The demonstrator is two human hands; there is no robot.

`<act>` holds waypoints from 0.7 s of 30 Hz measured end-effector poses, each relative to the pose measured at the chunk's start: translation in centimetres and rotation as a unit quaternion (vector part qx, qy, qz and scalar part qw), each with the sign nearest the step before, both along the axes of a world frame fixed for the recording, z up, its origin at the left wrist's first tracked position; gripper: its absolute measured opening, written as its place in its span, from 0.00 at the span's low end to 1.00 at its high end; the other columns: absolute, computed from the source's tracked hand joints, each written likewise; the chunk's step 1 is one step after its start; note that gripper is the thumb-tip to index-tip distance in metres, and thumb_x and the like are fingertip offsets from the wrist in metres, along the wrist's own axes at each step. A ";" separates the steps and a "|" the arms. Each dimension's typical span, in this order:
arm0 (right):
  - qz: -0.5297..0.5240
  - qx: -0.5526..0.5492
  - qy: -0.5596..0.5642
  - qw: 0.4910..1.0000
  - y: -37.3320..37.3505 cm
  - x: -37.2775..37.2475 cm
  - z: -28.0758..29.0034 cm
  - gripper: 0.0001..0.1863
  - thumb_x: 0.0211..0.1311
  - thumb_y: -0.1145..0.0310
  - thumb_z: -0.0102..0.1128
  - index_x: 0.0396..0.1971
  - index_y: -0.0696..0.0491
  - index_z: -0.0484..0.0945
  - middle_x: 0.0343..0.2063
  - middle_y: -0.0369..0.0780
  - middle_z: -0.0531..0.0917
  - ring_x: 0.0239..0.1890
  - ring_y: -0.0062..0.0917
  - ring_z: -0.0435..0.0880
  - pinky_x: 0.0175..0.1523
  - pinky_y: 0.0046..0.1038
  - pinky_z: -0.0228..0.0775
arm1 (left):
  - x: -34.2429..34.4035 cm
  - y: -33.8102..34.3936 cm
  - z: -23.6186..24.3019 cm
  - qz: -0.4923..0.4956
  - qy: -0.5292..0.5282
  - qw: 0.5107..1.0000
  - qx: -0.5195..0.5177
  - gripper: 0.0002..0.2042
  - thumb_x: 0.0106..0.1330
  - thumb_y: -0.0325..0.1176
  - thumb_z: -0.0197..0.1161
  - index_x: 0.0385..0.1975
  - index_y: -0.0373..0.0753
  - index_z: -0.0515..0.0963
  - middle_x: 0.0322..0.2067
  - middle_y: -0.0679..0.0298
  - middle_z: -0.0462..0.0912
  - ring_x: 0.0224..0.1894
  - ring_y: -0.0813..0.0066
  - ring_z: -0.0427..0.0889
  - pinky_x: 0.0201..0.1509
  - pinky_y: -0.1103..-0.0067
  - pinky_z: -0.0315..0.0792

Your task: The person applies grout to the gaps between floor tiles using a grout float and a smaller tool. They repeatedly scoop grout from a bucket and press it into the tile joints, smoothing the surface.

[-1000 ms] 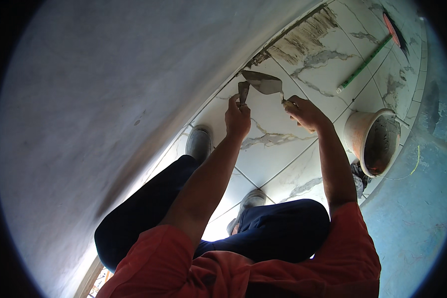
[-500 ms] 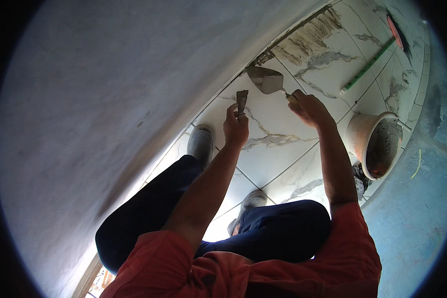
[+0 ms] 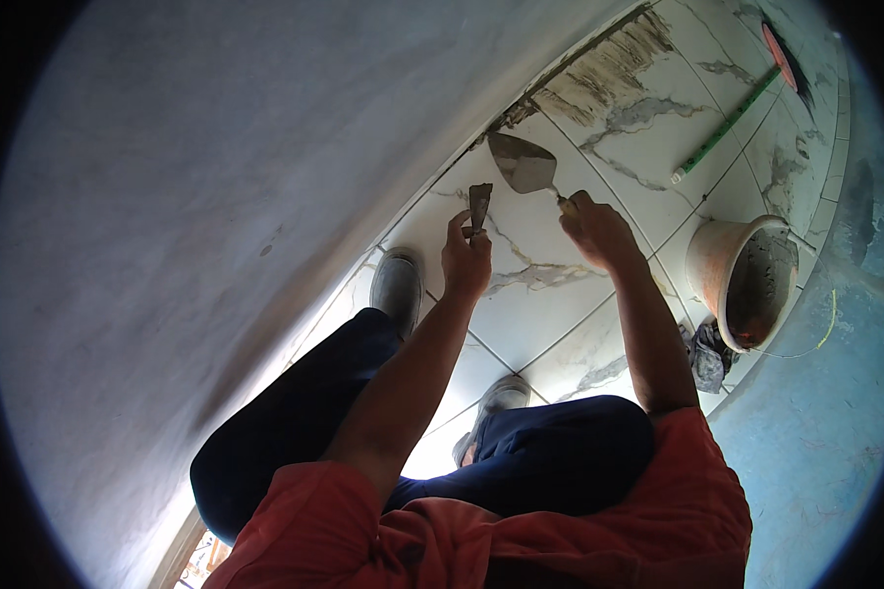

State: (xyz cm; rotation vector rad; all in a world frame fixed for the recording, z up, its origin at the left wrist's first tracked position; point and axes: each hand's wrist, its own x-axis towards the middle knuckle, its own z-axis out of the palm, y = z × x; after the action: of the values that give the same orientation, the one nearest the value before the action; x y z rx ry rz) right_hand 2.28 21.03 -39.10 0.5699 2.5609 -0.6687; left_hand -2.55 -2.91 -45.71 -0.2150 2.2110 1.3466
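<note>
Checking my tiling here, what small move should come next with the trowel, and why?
Probably lower the trowel in the right hand to the mortar-smeared joint along the wall; its blade hovers just beside that joint, while the left hand holds the small scraper clear.

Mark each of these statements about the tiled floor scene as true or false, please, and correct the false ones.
1. The right hand holds a pointed metal trowel by its handle. True.
2. The left hand is empty. False: it grips a small narrow metal scraper, blade pointing away from the person.
3. A round orange bucket with grey mortar inside stands on the person's right. True.
4. The long green level lies across the person's knees. False: it lies on the white marble-pattern floor tiles, far beyond the hands.
5. The trowel blade rests inside the bucket. False: it is near the joint between the floor and the grey wall.
</note>
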 end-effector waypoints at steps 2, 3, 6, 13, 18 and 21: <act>0.002 -0.004 0.000 1.000 -0.4 0.3 0.1 0.17 0.68 0.56 0.55 0.44 0.54 0.69 0.28 0.55 0.85 0.35 0.54 0.86 0.41 0.54 0.77 | 0.0 -0.2 0.2 0.000 -0.007 1.000 -0.002 0.23 0.66 0.32 0.59 0.62 0.41 0.71 0.41 0.52 0.86 0.38 0.57 0.87 0.45 0.63 0.78; 0.002 -0.004 0.001 1.000 -0.2 0.4 0.2 0.17 0.68 0.56 0.55 0.44 0.54 0.69 0.28 0.55 0.85 0.35 0.54 0.86 0.41 0.54 0.77 | 0.0 -0.2 0.2 0.000 -0.006 1.000 -0.002 0.23 0.66 0.32 0.59 0.62 0.41 0.71 0.41 0.52 0.86 0.38 0.57 0.87 0.45 0.63 0.78; -0.013 0.001 -0.009 1.000 0.4 0.9 0.6 0.18 0.69 0.55 0.55 0.46 0.54 0.69 0.28 0.55 0.85 0.35 0.54 0.86 0.41 0.54 0.77 | 0.1 -0.4 0.5 0.008 -0.026 1.000 -0.001 0.23 0.66 0.32 0.60 0.62 0.41 0.71 0.41 0.52 0.85 0.38 0.58 0.87 0.45 0.64 0.78; -0.094 -0.056 0.032 0.993 1.4 1.4 0.7 0.20 0.69 0.54 0.56 0.50 0.54 0.70 0.32 0.55 0.86 0.37 0.54 0.86 0.43 0.52 0.77 | 0.2 -1.3 0.5 -0.033 0.016 0.999 0.016 0.25 0.64 0.28 0.63 0.63 0.37 0.69 0.42 0.59 0.83 0.29 0.77 0.82 0.31 0.78 0.78; -0.139 -0.077 0.052 0.986 1.1 3.6 1.1 0.22 0.68 0.54 0.58 0.52 0.53 0.71 0.36 0.54 0.86 0.40 0.53 0.86 0.45 0.50 0.77 | -0.1 -0.7 2.5 -0.005 -0.052 0.996 0.072 0.24 0.65 0.27 0.62 0.62 0.35 0.70 0.41 0.60 0.82 0.27 0.80 0.81 0.28 0.81 0.76; -0.181 -0.111 0.103 0.972 0.6 5.6 1.0 0.22 0.67 0.56 0.59 0.54 0.53 0.72 0.37 0.53 0.86 0.42 0.52 0.86 0.47 0.47 0.78 | -0.4 -0.4 3.9 0.010 -0.070 0.993 0.095 0.22 0.64 0.31 0.62 0.59 0.35 0.73 0.38 0.61 0.82 0.29 0.77 0.83 0.29 0.78 0.78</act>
State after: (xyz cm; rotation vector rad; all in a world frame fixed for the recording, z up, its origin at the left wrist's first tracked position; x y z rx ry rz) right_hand 7.87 21.64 -38.11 0.9433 2.5399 -1.1794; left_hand -2.99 -3.31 -41.78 -0.2548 1.9574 1.4953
